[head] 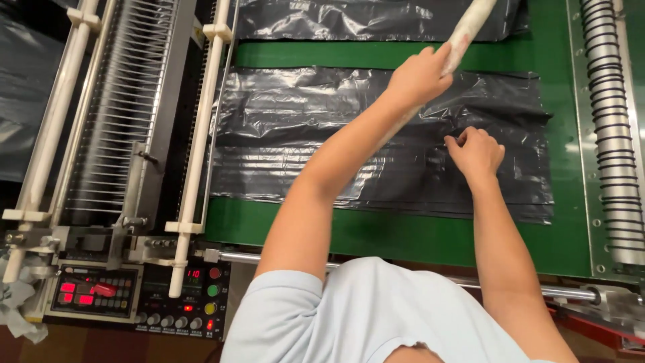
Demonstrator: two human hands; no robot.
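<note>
While the green conveyor belt (403,235) fills the middle of the frame, a stack of black plastic bags (322,134) lies flat across it, with the control panel (134,296) at lower left. At upper centre the left hand (420,77) grips a pale stick (467,30). Just right of centre, the right hand (477,154) pinches the bags' top sheet with curled fingers.

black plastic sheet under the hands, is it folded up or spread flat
Spread flat: the black plastic sheet lies wrinkled across the green table, edges showing. The right hand pinches it; the left hand grips a pale stick.
</note>
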